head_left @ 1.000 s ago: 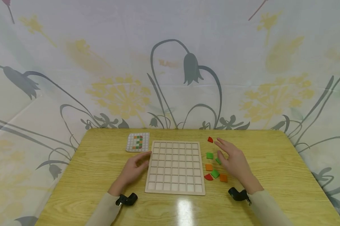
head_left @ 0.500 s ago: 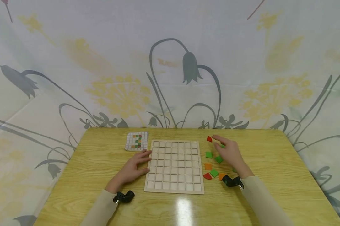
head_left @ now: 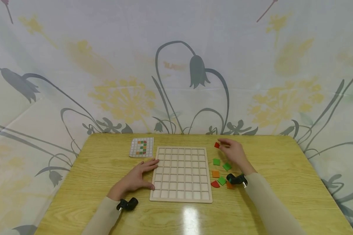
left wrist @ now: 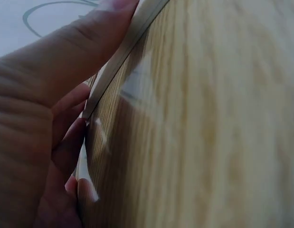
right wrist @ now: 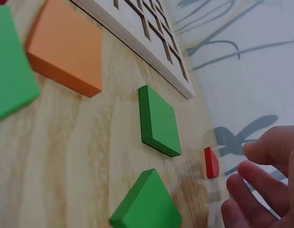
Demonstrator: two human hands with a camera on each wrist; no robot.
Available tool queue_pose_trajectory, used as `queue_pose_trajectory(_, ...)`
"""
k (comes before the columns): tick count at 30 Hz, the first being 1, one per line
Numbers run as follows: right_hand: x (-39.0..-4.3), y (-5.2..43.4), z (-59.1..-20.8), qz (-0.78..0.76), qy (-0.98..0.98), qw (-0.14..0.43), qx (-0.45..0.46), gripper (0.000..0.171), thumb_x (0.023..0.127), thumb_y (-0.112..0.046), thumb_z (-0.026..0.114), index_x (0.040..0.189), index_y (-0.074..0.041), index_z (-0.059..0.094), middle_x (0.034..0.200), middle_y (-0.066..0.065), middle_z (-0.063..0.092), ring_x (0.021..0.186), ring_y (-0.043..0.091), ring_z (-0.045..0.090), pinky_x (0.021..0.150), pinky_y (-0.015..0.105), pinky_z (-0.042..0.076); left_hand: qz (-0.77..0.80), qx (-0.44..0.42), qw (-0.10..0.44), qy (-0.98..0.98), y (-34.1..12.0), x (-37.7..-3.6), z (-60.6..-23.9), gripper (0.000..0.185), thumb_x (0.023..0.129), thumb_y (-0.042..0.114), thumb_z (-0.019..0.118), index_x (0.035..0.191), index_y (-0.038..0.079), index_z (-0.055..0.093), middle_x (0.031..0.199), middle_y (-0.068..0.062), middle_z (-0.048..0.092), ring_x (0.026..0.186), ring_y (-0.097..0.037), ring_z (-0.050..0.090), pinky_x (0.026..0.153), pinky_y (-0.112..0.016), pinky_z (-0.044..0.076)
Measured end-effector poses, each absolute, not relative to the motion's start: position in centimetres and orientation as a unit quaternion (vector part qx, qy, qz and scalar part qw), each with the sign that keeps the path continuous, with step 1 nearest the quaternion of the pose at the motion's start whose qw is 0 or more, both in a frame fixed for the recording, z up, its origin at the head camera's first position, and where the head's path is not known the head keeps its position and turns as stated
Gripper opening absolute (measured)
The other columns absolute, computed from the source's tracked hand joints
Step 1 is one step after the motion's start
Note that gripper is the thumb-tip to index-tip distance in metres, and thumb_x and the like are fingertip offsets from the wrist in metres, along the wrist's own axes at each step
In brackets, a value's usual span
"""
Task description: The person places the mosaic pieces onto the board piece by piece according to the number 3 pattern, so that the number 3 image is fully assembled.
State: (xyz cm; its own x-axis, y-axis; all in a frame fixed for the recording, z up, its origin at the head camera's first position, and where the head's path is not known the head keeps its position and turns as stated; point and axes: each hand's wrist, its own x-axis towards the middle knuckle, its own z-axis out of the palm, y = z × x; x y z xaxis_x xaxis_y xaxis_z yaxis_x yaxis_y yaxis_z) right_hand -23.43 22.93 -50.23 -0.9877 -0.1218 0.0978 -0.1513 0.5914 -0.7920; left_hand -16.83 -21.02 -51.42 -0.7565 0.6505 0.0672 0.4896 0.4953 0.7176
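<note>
The right hand (head_left: 233,152) hovers with loosely curled fingers (right wrist: 260,185) just beside the red tile (head_left: 216,145), not touching it, at the far end of the scattered tiles on the desk (head_left: 282,182); the left hand (head_left: 136,178) lies flat, fingers straight, pressing the left edge of the wooden grid board (head_left: 182,173); a pattern card (head_left: 142,147) lies beyond it

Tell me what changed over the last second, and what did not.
The right hand moved away from the person, from above the loose tiles toward the far red piece; its fingertips now reach it, but no grip shows. The left hand stayed pressed against the left edge of the wooden grid board. Board, pattern card and the green, orange and red tiles kept their places.
</note>
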Motion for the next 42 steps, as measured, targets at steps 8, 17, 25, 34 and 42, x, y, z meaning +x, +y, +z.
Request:
queue_pose_trajectory(8,-24.7,23.0,-50.8,0.410,-0.906,-0.017,0.104,0.047,0.092,-0.008,0.065,0.137,0.003,0.057,0.132,0.027,0.057,0.119,0.044,0.055,0.098,0.057,0.044,0.355,0.360,0.160,0.848,-21.2,-17.0,-50.8,0.096,0.071,0.040,0.086,0.149,0.003,0.045,0.164,-0.011,0.021,0.150,-0.035,0.012,0.115,-0.063,-0.003)
queue_pose_trajectory(17,-25.1,23.2,-50.9,0.405,-0.907,-0.044,0.107,0.043,0.096,-0.009,0.064,0.137,0.001,0.058,0.138,0.026,0.053,0.124,0.044,0.052,0.102,0.057,0.041,0.271,0.388,0.157,0.867,-21.4,-16.6,-50.8,0.112,0.069,0.058,0.081,0.158,0.010,0.031,0.166,-0.011,0.010,0.151,-0.037,0.002,0.113,-0.066,-0.003)
queue_pose_trajectory(25,-25.0,23.2,-50.8,0.409,-0.906,-0.042,0.098,0.040,0.096,-0.008,0.065,0.134,0.004,0.060,0.138,0.025,0.053,0.124,0.043,0.052,0.102,0.056,0.042,0.262,0.391,0.138,0.872,-21.3,-16.5,-51.3,0.116,0.067,0.061,0.081,0.158,0.012,0.029,0.166,-0.012,0.006,0.150,-0.040,-0.004,0.114,-0.065,0.001)
queue_pose_trajectory(34,-25.1,22.7,-51.0,0.397,-0.913,-0.015,0.092,0.035,0.093,-0.007,0.067,0.126,0.006,0.066,0.133,0.025,0.055,0.123,0.046,0.049,0.102,0.058,0.039,0.266,0.400,0.118,0.869,-21.1,-16.5,-51.6,0.115,0.067,0.061,0.082,0.157,0.010,0.032,0.165,-0.015,0.010,0.149,-0.044,0.001,0.112,-0.067,0.005)
queue_pose_trajectory(42,-25.1,22.6,-50.9,0.407,-0.911,-0.014,0.065,0.032,0.093,-0.009,0.068,0.123,0.002,0.069,0.124,0.022,0.061,0.116,0.043,0.054,0.099,0.055,0.042,0.280,0.395,0.120,0.867,-21.2,-16.6,-51.7,0.114,0.067,0.062,0.081,0.157,0.012,0.033,0.166,-0.014,0.011,0.150,-0.042,0.000,0.112,-0.067,0.004)
